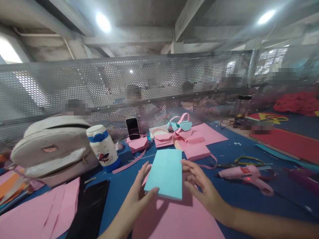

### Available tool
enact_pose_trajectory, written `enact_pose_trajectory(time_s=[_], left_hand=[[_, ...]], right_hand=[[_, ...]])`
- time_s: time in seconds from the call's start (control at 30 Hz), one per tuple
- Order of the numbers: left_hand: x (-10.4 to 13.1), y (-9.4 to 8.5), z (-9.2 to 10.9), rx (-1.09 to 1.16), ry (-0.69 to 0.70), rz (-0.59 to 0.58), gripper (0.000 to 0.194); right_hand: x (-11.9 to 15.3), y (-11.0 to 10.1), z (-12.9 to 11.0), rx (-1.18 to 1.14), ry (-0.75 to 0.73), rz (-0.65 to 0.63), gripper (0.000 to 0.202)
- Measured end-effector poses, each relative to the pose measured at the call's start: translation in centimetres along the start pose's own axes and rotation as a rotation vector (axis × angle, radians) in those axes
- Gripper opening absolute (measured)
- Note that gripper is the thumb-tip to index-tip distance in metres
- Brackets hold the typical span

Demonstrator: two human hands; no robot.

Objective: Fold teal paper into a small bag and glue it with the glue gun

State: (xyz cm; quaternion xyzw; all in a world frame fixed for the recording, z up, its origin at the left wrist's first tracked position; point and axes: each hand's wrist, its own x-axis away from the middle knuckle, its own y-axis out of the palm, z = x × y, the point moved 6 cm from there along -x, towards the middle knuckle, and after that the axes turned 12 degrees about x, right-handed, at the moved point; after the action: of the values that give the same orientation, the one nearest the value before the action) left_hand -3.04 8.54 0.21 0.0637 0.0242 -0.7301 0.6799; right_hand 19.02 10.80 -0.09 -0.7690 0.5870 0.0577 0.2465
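Observation:
A light blue folded paper (165, 172) is held tilted above a large pink sheet (179, 219), on which a shadow falls. My left hand (139, 189) grips its lower left corner, thumb on the front and the other fingers along the left side. Beside the right edge is my right hand (199, 186), fingers apart and curved; its index fingertip meets the upper part of that edge, and the thumb stays off the paper. Behind the folded paper lie small pink paper bags (196, 151) with strips, and a light blue paper bow (179, 125).
A pink glue gun (241, 173) with a red light and yellow-handled scissors (249, 161) lie at right. At left are a white bottle (102, 149), a grey backpack (54, 149), a black flat case (89, 209) and pink sheets (42, 212). A phone (133, 128) stands before a perforated metal screen (154, 76).

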Motion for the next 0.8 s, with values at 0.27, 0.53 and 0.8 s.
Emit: enact_pose_trajectory(time_s=[0.27,0.53,0.8], left_hand=[[0.4,1.3,-1.9,0.181,-0.095,-0.134,0.092],[0.4,1.7,-0.1,0.061,-0.036,-0.138,0.068],[0.1,1.1,-1.3,0.138,-0.002,-0.081,0.070]], right_hand=[[0.4,0.6,0.7,0.026,-0.021,-0.127,0.071],[0.2,0.8,0.9,0.051,0.015,-0.133,0.066],[0.4,0.5,0.3,0.139,-0.039,-0.137,0.058]])
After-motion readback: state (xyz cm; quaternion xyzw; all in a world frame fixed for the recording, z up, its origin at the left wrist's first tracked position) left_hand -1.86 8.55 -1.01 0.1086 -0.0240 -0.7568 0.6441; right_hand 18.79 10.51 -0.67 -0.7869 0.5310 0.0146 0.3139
